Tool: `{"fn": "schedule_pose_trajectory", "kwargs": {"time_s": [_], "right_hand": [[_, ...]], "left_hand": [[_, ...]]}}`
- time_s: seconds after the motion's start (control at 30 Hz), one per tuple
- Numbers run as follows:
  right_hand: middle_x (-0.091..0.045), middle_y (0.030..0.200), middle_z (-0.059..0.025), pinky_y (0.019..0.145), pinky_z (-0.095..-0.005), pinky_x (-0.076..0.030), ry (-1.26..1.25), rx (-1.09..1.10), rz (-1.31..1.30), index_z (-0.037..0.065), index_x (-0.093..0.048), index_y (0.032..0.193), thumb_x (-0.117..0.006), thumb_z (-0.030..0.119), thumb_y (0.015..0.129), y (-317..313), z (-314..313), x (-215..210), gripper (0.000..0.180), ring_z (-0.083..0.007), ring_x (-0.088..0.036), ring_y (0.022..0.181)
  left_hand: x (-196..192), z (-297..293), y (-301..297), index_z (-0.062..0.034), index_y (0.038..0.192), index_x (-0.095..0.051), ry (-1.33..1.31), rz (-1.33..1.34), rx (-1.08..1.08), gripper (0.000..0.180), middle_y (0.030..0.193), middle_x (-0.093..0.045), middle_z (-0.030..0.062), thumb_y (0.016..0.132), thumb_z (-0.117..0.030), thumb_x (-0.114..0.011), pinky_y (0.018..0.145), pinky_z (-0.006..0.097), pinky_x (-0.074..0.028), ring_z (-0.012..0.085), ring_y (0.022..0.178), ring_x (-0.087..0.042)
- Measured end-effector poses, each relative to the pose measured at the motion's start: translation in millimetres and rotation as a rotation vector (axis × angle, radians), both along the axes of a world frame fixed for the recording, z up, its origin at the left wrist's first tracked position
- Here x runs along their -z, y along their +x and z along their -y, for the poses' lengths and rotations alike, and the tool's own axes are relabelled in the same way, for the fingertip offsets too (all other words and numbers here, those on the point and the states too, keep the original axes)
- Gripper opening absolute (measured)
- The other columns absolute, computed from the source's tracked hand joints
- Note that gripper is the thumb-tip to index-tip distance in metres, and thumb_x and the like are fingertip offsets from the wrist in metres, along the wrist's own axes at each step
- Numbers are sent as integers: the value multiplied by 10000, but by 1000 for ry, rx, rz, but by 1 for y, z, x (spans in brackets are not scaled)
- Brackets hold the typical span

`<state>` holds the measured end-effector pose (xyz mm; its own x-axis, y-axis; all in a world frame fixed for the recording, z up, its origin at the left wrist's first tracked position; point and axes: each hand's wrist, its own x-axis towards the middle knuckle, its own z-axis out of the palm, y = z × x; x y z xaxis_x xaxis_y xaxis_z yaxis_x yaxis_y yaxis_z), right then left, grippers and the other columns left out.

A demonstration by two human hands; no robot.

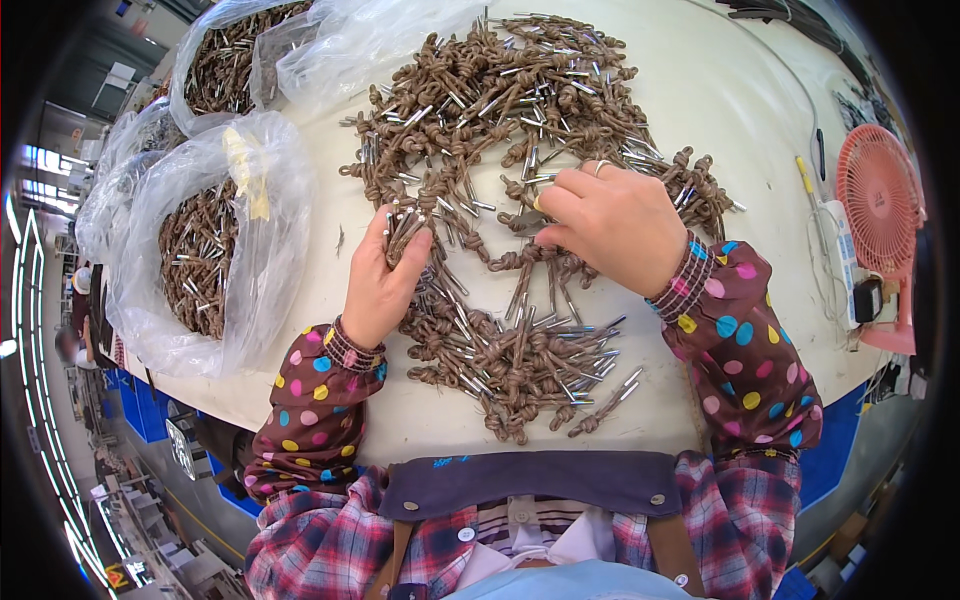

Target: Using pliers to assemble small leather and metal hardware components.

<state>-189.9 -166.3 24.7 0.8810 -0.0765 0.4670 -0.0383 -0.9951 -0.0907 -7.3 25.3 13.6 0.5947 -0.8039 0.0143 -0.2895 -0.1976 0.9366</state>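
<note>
My left hand [385,275] is closed round a bunch of brown knotted cords [402,228] with metal tips, which stick up between the thumb and fingers. To its right, my right hand [620,225] wears a ring and is bent over the table with thumb and fingers pinched together. A small dark grey piece [522,221] shows at those fingertips; its kind is unclear. Beyond both hands spreads a large heap of the same cords [500,95]. A smaller pile [515,365] lies nearer me, and one cord [607,403] rests at its right edge.
Clear plastic bags [265,290] filled with similar cords stand along the left of the pale table [640,425]. On the right are a pink fan [880,200], a white power strip [842,265] with cables and a yellow pen-like thing [804,175]. Dark cords lie at the far right.
</note>
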Motion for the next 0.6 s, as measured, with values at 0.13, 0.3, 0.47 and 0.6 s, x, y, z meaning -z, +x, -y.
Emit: {"fn": "schedule_pose_trajectory", "kwargs": {"time_s": [0.13,0.3,0.47,0.6], "right_hand": [[-545,786,-3,609,-322,-487,51,44,45,125,-551,815,-728,307,746,5,-4,-6,263,-200,-581,745],[-561,790,-5,599,-334,-484,66,88,68,119,-561,825,-731,313,752,5,-1,0,268,-204,-591,742],[-583,798,-13,612,-338,-486,84,121,32,103,-569,829,-729,319,760,0,0,-2,278,-215,-598,731],[-579,808,-18,599,-342,-507,101,116,31,105,-581,850,-723,312,764,1,2,-3,266,-216,-620,781]], "left_hand": [[-2,0,8,-17,1085,-529,-39,45,153,197,843,-616,37,899,-58,-577,719,253,-456,117,769,-562],[-6,13,9,-67,1110,-536,189,697,403,368,844,-624,99,768,-49,-671,722,351,-505,275,838,-625],[-2,28,11,-116,1038,-587,211,1094,510,349,842,-618,44,710,-111,-707,638,371,-496,240,828,-610],[-10,3,3,-129,1014,-604,159,1123,576,369,810,-593,20,665,-93,-717,626,344,-495,223,816,-599]]}}
